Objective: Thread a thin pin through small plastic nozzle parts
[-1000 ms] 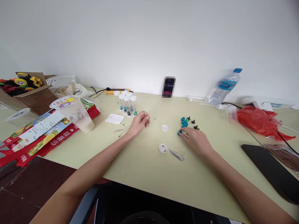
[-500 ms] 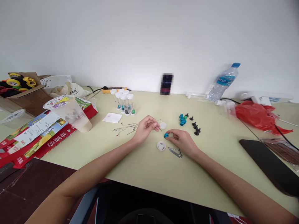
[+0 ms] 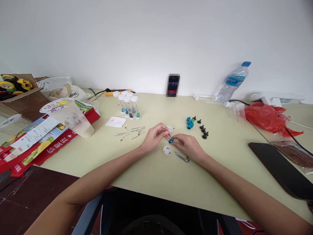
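Observation:
Between thumb and fingers my left hand point(image 3: 156, 137) pinches a thin metal pin, its lower end at a small blue piece point(image 3: 171, 140). That blue piece is held in the fingertips of my right hand point(image 3: 189, 145). Just below them lies a round white lid point(image 3: 167, 150) with tiny parts in it, and beside it some silver metal pieces point(image 3: 182, 157). A second white lid point(image 3: 170, 129) sits behind my fingers, partly hidden. More thin pins point(image 3: 138, 129) lie left of my left hand. Other blue pieces point(image 3: 189, 123) and several black pieces point(image 3: 203, 129) are at the right.
Capped clear tubes point(image 3: 127, 104) stand behind a white paper point(image 3: 115, 121). A drink cup point(image 3: 78, 119) leans over a red bag point(image 3: 55, 150) at left. On the right are a water bottle point(image 3: 234, 81), a red plastic bag point(image 3: 265, 117) and a black flat object point(image 3: 278, 168).
My two hands have come together, bringing the pin and the blue piece into contact. The whole view has shifted slightly.

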The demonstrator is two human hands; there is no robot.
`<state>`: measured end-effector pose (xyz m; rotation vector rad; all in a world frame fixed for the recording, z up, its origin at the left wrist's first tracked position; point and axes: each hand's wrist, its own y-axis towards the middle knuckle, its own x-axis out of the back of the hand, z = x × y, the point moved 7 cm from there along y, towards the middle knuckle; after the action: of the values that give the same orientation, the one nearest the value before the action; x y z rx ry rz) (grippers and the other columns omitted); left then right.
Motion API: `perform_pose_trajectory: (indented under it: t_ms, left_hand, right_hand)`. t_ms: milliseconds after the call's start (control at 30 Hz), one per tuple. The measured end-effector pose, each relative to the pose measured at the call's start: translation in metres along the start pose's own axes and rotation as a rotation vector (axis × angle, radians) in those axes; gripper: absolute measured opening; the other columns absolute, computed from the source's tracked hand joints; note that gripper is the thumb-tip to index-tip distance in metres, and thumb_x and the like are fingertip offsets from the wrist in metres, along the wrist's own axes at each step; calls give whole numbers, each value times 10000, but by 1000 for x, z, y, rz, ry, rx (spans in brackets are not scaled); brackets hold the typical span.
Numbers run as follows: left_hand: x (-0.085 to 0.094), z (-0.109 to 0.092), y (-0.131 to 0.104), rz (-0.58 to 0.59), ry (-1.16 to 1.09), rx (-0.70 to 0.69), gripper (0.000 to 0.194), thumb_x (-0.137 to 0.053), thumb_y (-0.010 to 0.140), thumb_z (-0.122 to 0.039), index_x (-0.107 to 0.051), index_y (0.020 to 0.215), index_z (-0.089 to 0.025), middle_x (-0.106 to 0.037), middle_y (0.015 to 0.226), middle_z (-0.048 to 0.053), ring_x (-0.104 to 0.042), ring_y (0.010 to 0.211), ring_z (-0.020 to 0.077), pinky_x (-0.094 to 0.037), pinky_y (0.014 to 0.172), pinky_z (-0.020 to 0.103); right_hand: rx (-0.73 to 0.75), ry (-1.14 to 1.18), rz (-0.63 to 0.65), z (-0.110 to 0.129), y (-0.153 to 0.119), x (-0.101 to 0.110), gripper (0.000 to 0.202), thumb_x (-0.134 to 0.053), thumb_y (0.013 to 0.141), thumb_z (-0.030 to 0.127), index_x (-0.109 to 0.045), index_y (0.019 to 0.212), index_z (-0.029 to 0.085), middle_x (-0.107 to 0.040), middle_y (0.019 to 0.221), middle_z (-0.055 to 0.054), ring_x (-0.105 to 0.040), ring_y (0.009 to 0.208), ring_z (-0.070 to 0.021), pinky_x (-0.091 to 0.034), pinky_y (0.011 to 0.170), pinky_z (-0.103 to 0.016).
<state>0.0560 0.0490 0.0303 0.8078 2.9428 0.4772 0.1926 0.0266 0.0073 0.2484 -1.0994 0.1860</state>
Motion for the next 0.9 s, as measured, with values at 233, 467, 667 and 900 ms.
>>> perform_pose_trajectory:
  t_ms: [233,467,667,900]
  left_hand:
    - [1,-1,-1,-1,47,-41,251,-488,852,-369,-518,890,-123,-604,800,60,-606,746,113,-509,732,263]
    - [1,-2,-1,-7,58,-51,236,-476,860,-356,-514,887,-125,-598,789,52,-608,744,110,-506,722,254]
    - [1,-2,-1,-10,70,-53,225,-477,861,-344,-515,886,-123,-600,777,52,-609,737,109,-506,717,246]
    - [1,-1,-2,-10,101,-52,220,-474,861,-346,-522,890,-134,-602,774,49,-603,737,105,-505,719,243]
  right_hand:
    - [26,10,11,3,0,1,327,-434,858,452,-636,997,236,-583,878,-6,-406,617,-20,-251,572,-125]
    - [36,15,11,1,-1,-2,267,-445,867,429,-617,1004,277,-584,898,36,-392,619,-10,-258,589,-116]
    - [38,17,15,3,-1,-1,285,-437,869,425,-624,1006,259,-583,885,24,-384,610,-10,-246,577,-114]
    - [39,6,18,4,-1,0,280,-432,867,425,-625,998,270,-578,879,28,-398,617,-6,-251,573,-122]
